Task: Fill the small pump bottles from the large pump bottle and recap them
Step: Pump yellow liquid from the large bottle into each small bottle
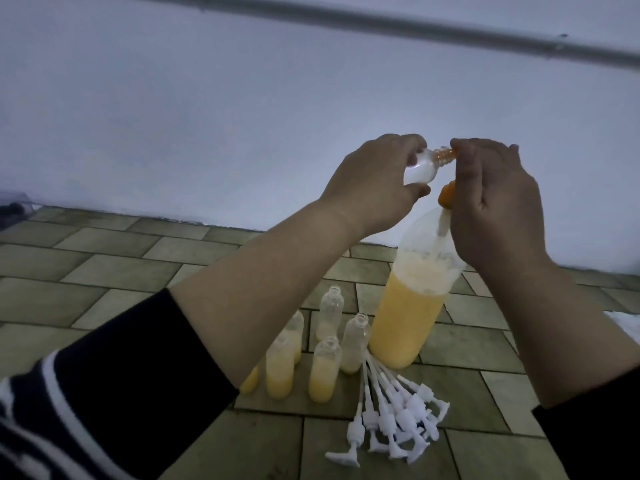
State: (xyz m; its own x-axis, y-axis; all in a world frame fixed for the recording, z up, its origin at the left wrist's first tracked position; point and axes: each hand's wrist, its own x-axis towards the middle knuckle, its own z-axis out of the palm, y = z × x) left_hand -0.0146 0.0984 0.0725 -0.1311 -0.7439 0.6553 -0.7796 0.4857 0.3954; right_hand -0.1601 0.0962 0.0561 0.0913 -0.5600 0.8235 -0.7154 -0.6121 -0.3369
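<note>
Filling step in progress. I'm holding one small bottle (180, 168) tipped sideways in my left hand (374, 181), fingers curled round its body, neck pressed up to the orange nozzle (446, 199) of the large pump bottle (412, 306). My right hand (498, 202) is sitting on top of the pump head, fingers curled over it; can't tell how hard I'm pressing. Large bottle is standing on the tiled floor (104, 265), about half full of yellow liquid. Beside it: the other small bottles (325, 368), uncapped, some part-filled, two looking near empty. White pump caps (398, 414) are lying in a pile in front. Next I'm probably needing steady pump strokes with neck aligned, then swapping bottles; capping comes after.
</note>
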